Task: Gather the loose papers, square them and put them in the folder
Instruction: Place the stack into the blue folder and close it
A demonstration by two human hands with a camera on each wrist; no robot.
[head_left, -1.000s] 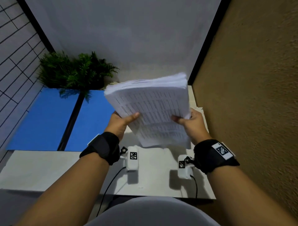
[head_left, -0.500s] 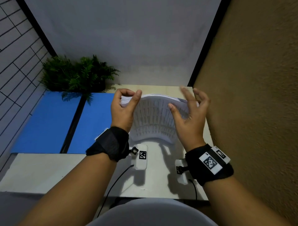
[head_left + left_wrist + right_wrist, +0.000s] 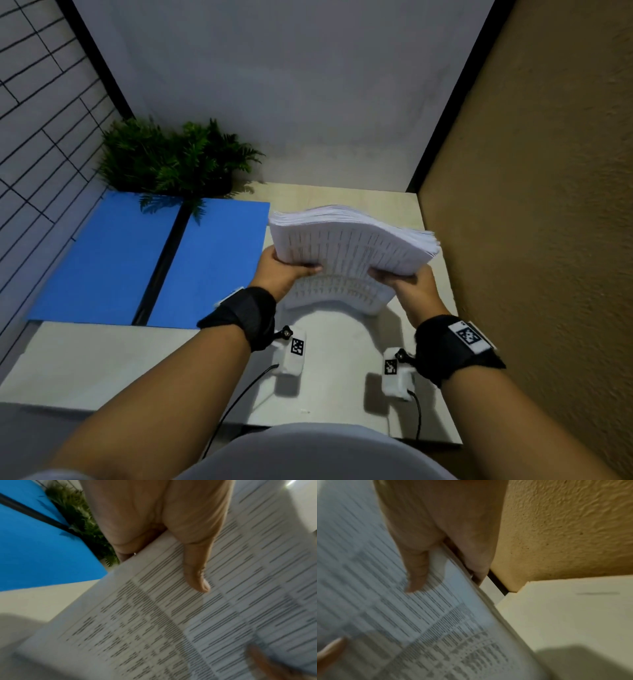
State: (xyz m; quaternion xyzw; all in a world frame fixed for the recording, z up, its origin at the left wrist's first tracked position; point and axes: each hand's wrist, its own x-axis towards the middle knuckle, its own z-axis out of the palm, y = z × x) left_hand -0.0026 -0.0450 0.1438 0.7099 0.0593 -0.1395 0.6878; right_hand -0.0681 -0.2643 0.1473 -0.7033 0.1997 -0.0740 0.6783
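Now both my hands grip the stack of papers [image 3: 352, 246] above the tabletop [image 3: 102, 359], left hand [image 3: 281, 270] and right hand [image 3: 407, 287] at its sides, to square edges; the blue folder [image 3: 150, 260] lies open left.

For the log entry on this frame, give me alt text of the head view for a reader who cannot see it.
Two hands, left hand and right hand, hold a thick stack of printed papers by its side edges above a pale table. An open blue folder lies to the left, a green plant behind it.
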